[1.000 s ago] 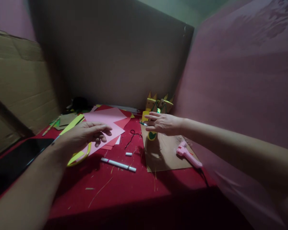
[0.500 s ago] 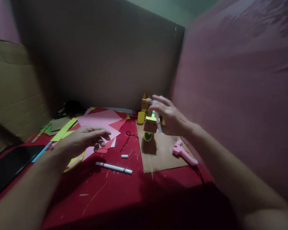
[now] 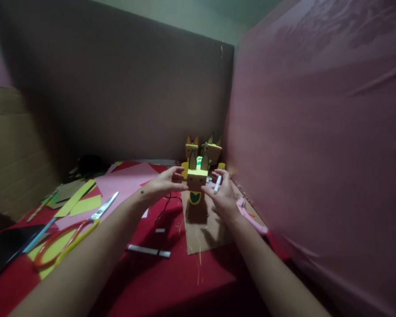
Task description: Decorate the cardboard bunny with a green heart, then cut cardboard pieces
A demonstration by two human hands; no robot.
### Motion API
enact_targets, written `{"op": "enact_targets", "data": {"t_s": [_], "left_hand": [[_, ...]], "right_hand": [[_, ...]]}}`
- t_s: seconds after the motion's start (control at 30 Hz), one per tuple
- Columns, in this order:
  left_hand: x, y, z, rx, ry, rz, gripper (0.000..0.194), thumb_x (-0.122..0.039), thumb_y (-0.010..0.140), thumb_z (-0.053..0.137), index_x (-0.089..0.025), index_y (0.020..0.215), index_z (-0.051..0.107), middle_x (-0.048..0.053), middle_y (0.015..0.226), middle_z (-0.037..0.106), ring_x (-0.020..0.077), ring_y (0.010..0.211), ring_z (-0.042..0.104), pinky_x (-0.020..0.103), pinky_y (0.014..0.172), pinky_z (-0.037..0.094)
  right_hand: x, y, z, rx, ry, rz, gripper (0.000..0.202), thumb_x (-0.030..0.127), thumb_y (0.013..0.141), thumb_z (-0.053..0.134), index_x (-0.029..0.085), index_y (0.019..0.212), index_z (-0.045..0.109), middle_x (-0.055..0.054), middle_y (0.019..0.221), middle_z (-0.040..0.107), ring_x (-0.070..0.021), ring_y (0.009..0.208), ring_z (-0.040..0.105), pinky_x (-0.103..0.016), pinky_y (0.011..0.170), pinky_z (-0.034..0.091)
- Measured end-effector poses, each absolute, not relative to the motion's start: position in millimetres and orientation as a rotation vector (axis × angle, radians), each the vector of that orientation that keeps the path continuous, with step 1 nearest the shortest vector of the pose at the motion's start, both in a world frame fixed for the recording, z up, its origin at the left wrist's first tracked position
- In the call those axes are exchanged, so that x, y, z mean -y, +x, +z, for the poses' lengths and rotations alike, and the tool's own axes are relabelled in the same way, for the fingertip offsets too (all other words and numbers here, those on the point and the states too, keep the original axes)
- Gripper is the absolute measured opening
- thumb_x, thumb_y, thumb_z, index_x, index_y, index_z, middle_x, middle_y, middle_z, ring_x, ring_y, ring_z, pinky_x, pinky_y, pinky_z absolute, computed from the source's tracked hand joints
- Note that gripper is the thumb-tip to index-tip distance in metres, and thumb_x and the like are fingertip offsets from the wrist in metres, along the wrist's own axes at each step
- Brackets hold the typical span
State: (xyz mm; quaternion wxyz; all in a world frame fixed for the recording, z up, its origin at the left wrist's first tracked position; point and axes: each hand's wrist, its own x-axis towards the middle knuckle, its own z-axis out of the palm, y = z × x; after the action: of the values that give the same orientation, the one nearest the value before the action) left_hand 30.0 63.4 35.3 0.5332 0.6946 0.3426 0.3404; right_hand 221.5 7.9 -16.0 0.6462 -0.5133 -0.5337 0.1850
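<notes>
Left hand (image 3: 170, 181): fingers parted beside cardboard figure (image 3: 197, 181), contact unclear
Right hand (image 3: 223, 189): grasping white marker (image 3: 217, 184)
Cardboard figure: upright on brown sheet (image 3: 193, 240)
Scissors (image 3: 97, 214): on coloured papers (image 3: 114, 187)

broad grey panel (image 3: 119, 88) behind worktop (image 3: 171, 281), pale green wall (image 3: 185, 17) above it. pink sheeting (image 3: 317, 132) at right, creased. brown cardboard (image 3: 13, 145) at left. worktop covered red; light dim, front edge shadowed.

Bare forearms (image 3: 97, 246); left wrist (image 3: 147, 186) marked (small dark spot (image 3: 142, 192)).
</notes>
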Motion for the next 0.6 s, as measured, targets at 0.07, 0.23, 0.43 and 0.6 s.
{"op": "enact_targets", "data": {"t_s": [0.07,0.23,0.43,0.6], "left_hand": [[-74,36,31,-0.756,1.632,0.803,0.07,-0.019,0.063,0.079,-0.016,0.127,0.05,0.014,0.119,0.063,0.0252,0.111,0.061,0.034,0.092,0.048],[-89,42,19,-0.633,1.593,0.762,0.068,-0.015,0.063,0.067,-0.013,0.128,0.05,0.017,0.127,0.061,0.0274,0.116,0.06,0.038,0.098,0.045],[-78,38,14,-0.708,1.598,0.757,0.063,-0.018,0.069,0.07,-0.015,0.128,0.05,0.017,0.129,0.059,0.0286,0.115,0.058,0.039,0.091,0.045],[-69,34,11,-0.746,1.616,0.791,0.065,-0.019,0.068,0.072,-0.016,0.129,0.049,0.015,0.127,0.058,0.03,0.121,0.052,0.04,0.093,0.044]], "right_hand": [[-14,220,-18,1.195,-1.153,0.499,0.057,0.021,0.06,0.07,0.022,0.111,0.043,-0.011,0.113,0.064,-0.0216,0.093,0.068,-0.036,0.081,0.056],[-22,212,-27,1.15,-1.096,0.637,0.056,0.014,0.056,0.063,0.024,0.108,0.042,-0.007,0.11,0.065,-0.0184,0.088,0.067,-0.032,0.077,0.056],[-18,213,-27,1.103,-1.071,0.716,0.054,0.013,0.056,0.055,0.024,0.108,0.045,0.001,0.091,0.063,-0.0128,0.068,0.062,-0.025,0.065,0.052],[-14,212,-27,1.102,-1.064,0.724,0.051,0.013,0.057,0.053,0.024,0.106,0.047,0.007,0.076,0.055,-0.0113,0.062,0.056,-0.023,0.059,0.047]]}}
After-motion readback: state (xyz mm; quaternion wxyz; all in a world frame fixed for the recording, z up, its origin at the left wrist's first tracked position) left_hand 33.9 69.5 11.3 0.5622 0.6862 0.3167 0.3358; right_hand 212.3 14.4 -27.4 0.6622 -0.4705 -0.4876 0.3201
